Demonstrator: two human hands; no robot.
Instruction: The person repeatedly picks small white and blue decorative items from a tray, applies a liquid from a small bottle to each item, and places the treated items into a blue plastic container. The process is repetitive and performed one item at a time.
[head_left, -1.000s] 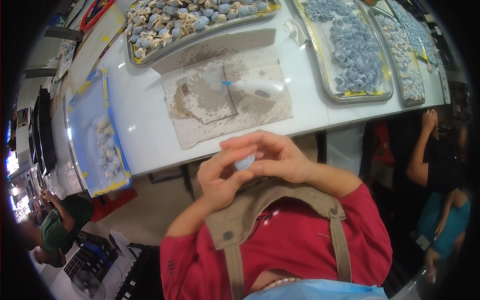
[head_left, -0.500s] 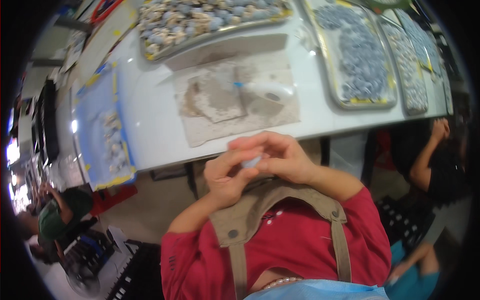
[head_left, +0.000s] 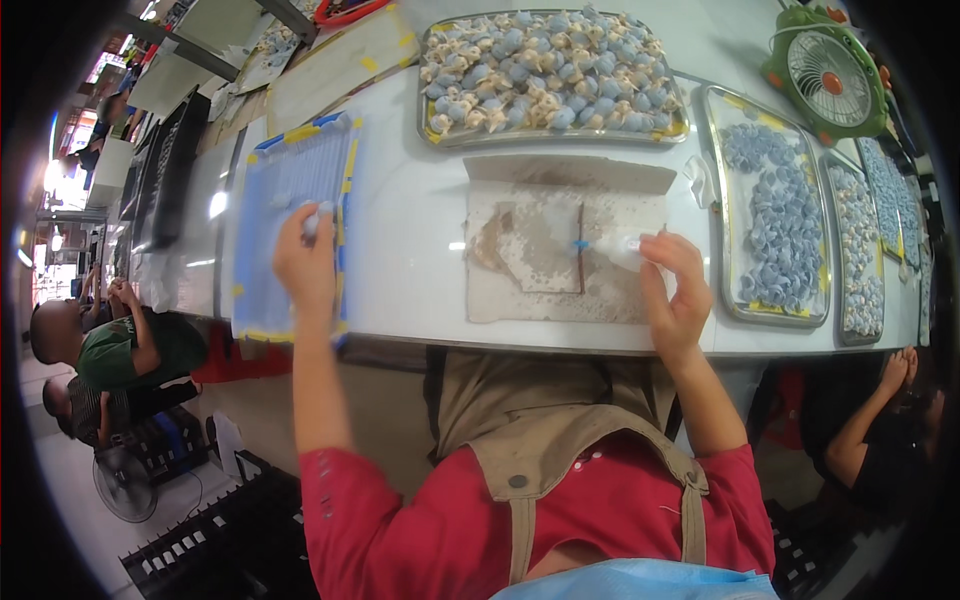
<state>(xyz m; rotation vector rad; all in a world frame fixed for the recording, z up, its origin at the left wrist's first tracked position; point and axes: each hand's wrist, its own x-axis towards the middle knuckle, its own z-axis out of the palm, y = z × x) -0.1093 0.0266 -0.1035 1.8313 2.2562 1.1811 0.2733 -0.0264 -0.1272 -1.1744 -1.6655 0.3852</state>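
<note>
My left hand (head_left: 303, 262) is over the blue-lined tray (head_left: 258, 235) on the left. Its fingers are closed on a small pale blue piece (head_left: 318, 210), partly hidden by them. Another small pale piece (head_left: 283, 200) shows at that tray, beside the hand. On the right, my right hand (head_left: 680, 295) has its thumb and fingers around the rear end of a white squeeze bottle (head_left: 618, 250) with a blue tip. The bottle lies on its side above a stained cardboard sheet (head_left: 520, 308), its tip pointing left.
A metal tray (head_left: 445, 138) heaped with blue and cream figure-like pieces stands behind the cardboard. On the right are a tray (head_left: 735, 305) of blue-grey pieces, a narrower tray (head_left: 862, 335) and a green fan (head_left: 830, 75). Other people sit at both sides.
My hands were together at the table's front edge around a small pale blue piece. Now the left has moved to the blue-lined tray, the right to the bottle. The view has shifted too.
</note>
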